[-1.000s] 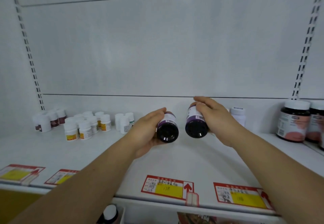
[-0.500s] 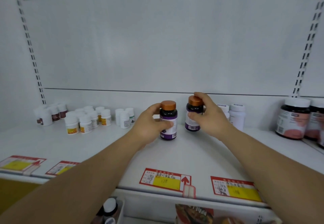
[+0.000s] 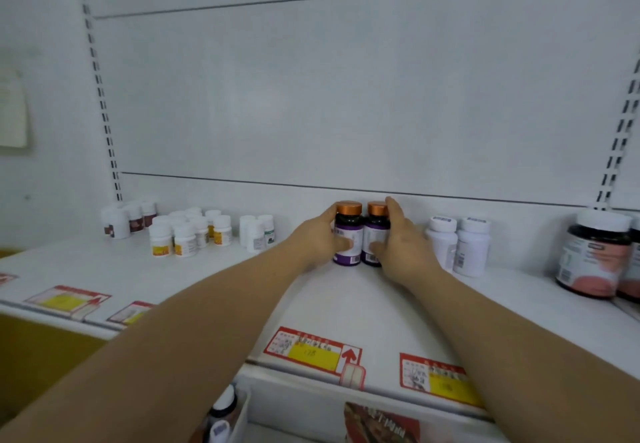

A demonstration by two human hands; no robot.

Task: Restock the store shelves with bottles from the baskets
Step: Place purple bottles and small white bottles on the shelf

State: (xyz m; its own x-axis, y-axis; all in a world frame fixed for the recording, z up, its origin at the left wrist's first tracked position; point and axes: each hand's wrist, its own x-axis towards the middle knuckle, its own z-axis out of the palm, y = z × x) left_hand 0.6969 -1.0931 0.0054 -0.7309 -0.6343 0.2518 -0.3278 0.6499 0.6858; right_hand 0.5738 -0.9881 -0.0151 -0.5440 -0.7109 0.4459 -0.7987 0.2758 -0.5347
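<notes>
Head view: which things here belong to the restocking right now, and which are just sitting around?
In the job:
- left dark bottle, gripped by left hand
- right dark bottle, gripped by right hand
- shelf

Sitting around:
- small white bottles
- two white bottles
- large dark jar
- price tags

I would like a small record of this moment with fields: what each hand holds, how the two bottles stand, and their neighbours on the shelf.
left hand: grips left orange-capped bottle
right hand: grips right orange-capped bottle
bottles: upright, side by side, at back of shelf
right neighbours: two white bottles
left neighbours: small white bottles
</notes>
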